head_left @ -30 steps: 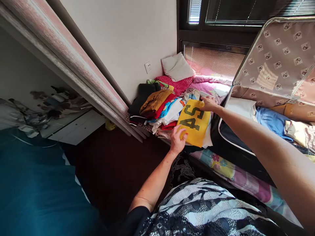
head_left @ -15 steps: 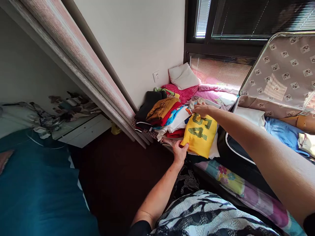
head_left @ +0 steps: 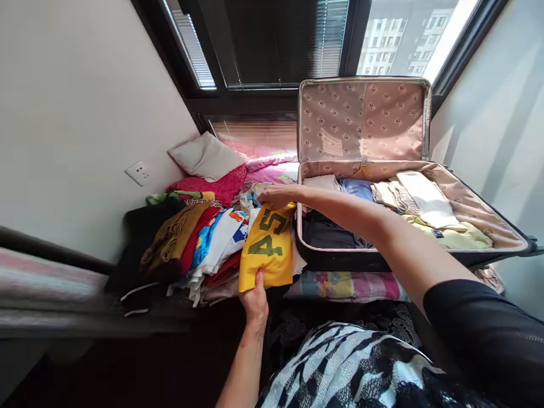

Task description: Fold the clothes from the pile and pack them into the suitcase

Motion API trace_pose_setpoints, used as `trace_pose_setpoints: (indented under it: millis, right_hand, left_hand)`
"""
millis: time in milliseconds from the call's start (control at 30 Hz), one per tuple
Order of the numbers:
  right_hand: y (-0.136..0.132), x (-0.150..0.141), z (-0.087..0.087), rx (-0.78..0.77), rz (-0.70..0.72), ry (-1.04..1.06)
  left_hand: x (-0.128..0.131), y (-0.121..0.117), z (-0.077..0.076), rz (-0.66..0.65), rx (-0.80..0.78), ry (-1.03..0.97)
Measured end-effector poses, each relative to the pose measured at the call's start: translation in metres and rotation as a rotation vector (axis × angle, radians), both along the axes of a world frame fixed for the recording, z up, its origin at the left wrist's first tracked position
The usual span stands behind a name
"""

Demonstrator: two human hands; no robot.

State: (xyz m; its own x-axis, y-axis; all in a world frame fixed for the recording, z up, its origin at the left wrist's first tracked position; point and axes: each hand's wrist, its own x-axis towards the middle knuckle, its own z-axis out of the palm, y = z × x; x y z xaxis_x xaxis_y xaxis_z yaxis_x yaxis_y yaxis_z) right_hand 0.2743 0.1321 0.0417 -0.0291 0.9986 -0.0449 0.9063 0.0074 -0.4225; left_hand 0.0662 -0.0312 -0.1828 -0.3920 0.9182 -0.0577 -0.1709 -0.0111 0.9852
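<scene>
Pinches the yellow garment (head_left: pixel 272 263) at its near edge with the left hand (head_left: pixel 255 300), with the thumb pressed on the upper face and the fingers mostly hidden underneath. Reaches to its far end with the right hand (head_left: pixel 276 195), back upward, at the far edge; cannot tell whether to call those fingers closed on cloth or merely laid over it. Has the garment between the two hands, folded into a rough oblong, with a dark 4 and a dark 5 facing up, the 4 closer to the left hand and the 5 closer to the right.

Shows a strip of white cloth (head_left: pixel 298 258) just beyond the garment's right side. To the left, just beside it, comes a heap with a white printed garment (head_left: pixel 225 229), a red garment (head_left: pixel 199 232), a brown garment (head_left: pixel 174 232) and, farthest left, a dark garment (head_left: pixel 138 226). Beyond the heap, sees a pale pillow (head_left: pixel 206 156) on magenta cloth (head_left: pixel 223 184). To the right, passes the right forearm over an open suitcase (head_left: pixel 335 258), partly filled with folded clothes (head_left: pixel 425 198).
</scene>
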Motion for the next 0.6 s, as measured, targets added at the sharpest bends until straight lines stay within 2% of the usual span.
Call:
trace_pose_setpoints:
  millis: [67,133,200,267,367,467,533,600]
  right_hand:
    - [-0.011,0.009,0.009,-0.005,0.248,-0.041]
    - [-0.022,0.021,0.018,0.061,0.493,-0.129]
    - [-0.032,0.038,0.029,0.179,0.61,-0.186]
    - [-0.043,0.062,0.044,0.3,0.646,-0.149]
    - [-0.062,0.111,0.072,0.435,0.599,-0.002]
    - [-0.082,0.175,0.097,0.483,0.423,0.129]
    - [-0.096,0.222,0.103,0.437,0.265,0.22]
    - [-0.108,0.271,0.096,0.328,0.092,0.345]
  left_hand:
    - [-0.005,-0.003,0.005,0.011,0.082,0.102]
    - [-0.012,-0.004,0.014,0.036,0.143,0.19]
    - [-0.018,-0.003,0.03,0.09,0.188,0.257]
    - [-0.019,0.001,0.057,0.12,0.245,0.289]
    - [-0.006,0.015,0.11,0.057,0.347,0.264]
    - [0.035,0.042,0.162,-0.202,0.336,0.14]
    - [0.076,0.066,0.183,-0.442,0.255,0.0]
    - [0.126,0.092,0.191,-0.643,0.139,-0.12]
